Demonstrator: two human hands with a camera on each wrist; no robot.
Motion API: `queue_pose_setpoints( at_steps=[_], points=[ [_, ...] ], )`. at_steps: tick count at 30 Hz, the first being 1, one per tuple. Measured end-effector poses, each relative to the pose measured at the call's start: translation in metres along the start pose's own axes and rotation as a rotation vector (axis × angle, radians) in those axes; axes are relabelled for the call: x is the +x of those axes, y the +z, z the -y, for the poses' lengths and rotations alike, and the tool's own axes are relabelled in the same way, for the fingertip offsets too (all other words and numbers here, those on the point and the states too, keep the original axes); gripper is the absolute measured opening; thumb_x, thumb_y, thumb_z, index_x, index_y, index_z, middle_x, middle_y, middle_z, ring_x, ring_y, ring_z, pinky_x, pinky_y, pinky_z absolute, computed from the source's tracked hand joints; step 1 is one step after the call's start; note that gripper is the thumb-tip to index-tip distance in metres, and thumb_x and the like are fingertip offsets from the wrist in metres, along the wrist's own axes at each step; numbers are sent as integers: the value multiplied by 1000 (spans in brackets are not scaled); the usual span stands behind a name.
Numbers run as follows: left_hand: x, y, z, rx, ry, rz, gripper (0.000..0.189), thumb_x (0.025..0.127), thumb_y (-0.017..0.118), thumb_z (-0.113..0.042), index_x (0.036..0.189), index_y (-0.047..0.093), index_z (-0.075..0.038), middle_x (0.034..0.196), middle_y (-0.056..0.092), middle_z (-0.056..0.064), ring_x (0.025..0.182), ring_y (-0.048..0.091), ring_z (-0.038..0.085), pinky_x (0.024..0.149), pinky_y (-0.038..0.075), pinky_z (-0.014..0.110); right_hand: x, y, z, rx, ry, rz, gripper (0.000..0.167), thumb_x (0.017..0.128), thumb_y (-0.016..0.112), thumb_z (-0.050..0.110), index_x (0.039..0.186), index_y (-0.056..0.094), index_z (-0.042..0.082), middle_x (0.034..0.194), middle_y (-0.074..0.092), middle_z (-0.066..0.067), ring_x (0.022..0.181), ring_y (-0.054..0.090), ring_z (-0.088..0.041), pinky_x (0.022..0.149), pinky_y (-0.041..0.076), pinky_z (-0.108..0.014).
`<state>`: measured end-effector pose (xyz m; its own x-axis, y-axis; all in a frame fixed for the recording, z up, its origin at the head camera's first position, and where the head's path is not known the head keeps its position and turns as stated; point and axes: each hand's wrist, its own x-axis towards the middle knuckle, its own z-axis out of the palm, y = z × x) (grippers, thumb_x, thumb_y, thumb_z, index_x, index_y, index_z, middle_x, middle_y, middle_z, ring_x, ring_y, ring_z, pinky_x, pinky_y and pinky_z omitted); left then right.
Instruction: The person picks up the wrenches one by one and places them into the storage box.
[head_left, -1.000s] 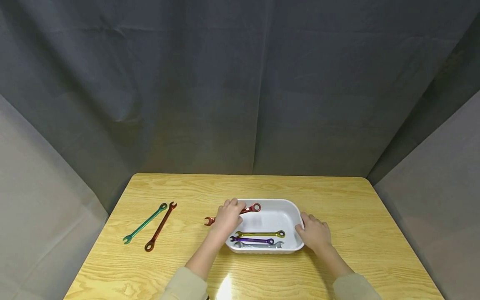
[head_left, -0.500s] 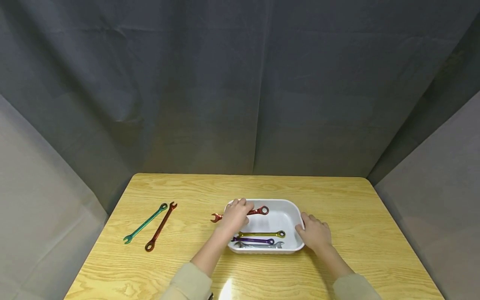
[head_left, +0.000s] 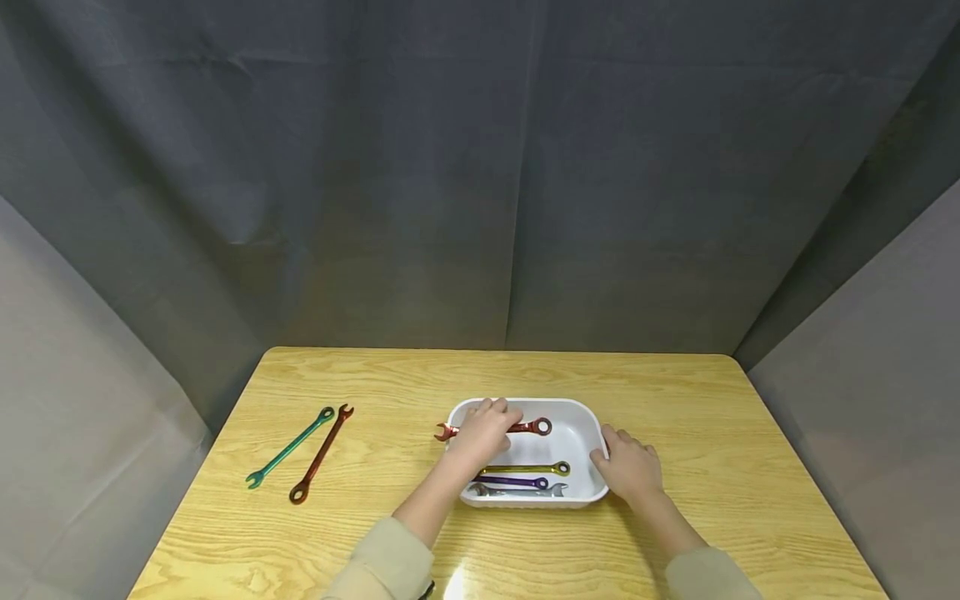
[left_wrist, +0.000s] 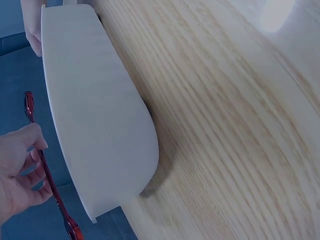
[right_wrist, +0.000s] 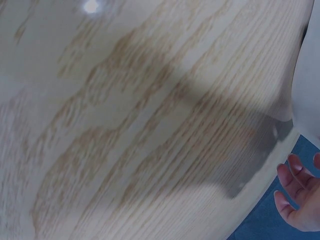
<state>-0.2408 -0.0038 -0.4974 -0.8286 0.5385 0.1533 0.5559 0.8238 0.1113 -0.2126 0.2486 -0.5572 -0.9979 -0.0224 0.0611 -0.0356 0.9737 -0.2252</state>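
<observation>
Your left grip point(head_left: 484, 432) pinches the bright red wrench point(head_left: 527, 427) around the middle of its shaft, thumb on one side and curled fingers point(left_wrist: 33, 178) on the other. You have that wrench raised above the far left part of the white tray point(head_left: 576, 446), lying roughly crosswise: its open end pokes out past the tray's left rim, and its ring end points right, over the tray floor.

Your right grip point(head_left: 632, 468) is at the tray's right end, with the thumb reaching over the rim and the fingers outside, loosely curved and a little spread; you cannot tell from these views whether they pinch the wall or only rest by it.

Along the near side of the tray you have three wrenches side by side: the gold wrench point(head_left: 525, 469) farthest, the purple wrench point(head_left: 510, 481) in the middle, and the silver wrench point(head_left: 521, 492) nearest you. Well to the left, on the wood-grain worktop point(head_left: 712, 442), the green wrench point(head_left: 289, 447) and the brownish-red wrench point(head_left: 321, 455) lie slanted, just beside each other at their far ends and wider apart at their near ends. A dark grey curtain point(head_left: 420, 167) hangs behind the far edge.
</observation>
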Motion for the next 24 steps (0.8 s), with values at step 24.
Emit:
queue_pose_setpoints(
  at_steps=[24],
  points=[
    [8,20,-10,-9,107,-13,32,74,68,-16,105,61,-22,96,54,-2,95,52,18,75,47,32,1,2,-3,-2,-15,-13,36,83,52,32,109,54,7,92,59,-15,86,58,-39,73,41,-55]
  ],
)
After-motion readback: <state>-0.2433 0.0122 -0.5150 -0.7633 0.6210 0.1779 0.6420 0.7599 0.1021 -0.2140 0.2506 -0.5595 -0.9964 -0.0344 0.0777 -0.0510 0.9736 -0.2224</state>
